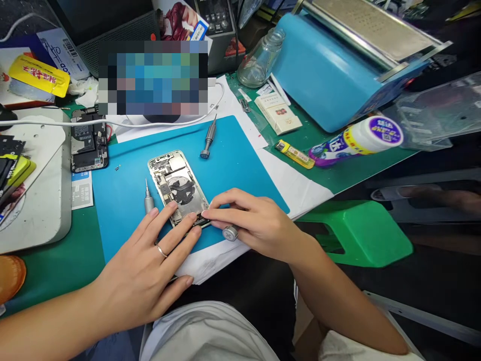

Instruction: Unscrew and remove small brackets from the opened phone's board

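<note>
I see an opened phone (180, 189) lying on a blue mat (240, 160) on the green table (77, 271). Its insides are showing. The left hand (150, 255) is spread wide, and some fingertips rest on the bottom end of the phone, so I think it is keeping the phone from sliding. The right hand (259, 223) has its thumb and finger close together at the phone's bottom corner. I can't tell if they pinch a little piece, because it is too small to see. A round grey knob (230, 232) shows just under that hand, and I can't tell if it is being held.

To me, this looks like the fiddly bit, working on a small part inside the bottom end. The next move calls for a still left hand and a soft, careful touch from the right one, so nothing thin gets bent. One small screwdriver (210, 136) lies past the phone's top, and another (149, 198) lies just beside its left edge.
</note>
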Available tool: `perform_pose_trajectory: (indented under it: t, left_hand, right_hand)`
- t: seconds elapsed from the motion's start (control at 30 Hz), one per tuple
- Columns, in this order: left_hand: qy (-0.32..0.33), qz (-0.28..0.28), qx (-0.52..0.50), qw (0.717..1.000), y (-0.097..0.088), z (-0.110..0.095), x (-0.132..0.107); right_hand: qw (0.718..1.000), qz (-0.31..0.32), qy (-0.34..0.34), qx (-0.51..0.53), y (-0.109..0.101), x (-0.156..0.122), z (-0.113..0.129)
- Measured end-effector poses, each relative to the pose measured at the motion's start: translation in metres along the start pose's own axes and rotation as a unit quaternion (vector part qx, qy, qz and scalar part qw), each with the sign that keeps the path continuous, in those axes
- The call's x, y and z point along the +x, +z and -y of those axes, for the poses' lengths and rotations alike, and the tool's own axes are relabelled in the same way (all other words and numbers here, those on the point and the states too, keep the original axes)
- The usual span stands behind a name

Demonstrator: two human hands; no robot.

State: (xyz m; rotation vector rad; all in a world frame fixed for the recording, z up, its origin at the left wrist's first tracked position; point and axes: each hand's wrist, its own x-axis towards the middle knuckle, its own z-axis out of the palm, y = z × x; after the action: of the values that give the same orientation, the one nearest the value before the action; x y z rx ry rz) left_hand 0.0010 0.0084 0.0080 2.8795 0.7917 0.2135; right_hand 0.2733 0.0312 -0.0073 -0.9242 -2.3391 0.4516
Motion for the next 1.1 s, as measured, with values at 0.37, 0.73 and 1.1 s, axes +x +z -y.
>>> perform_pose_trajectory:
  t: [0.37, 0.73, 1.1]
  left_hand:
    - [0.001, -0.018, -0.024, 1.000, 0.002, 0.001, 0.000]
    - [0.007, -0.090, -0.071, 0.993, 0.000, 0.001, 0.000]
    - [0.008, -0.108, -0.080, 0.991, 0.001, 0.000, 0.000]
  right_hand:
    - [0.991, -0.048, 0.070, 0.102, -0.009, 0.001, -0.001]
    - [0.974, -0.110, 0.195, 0.022, -0.018, 0.012, -0.021]
    - [0.984, -0.109, 0.140, -0.011, -0.011, 0.006, -0.026]
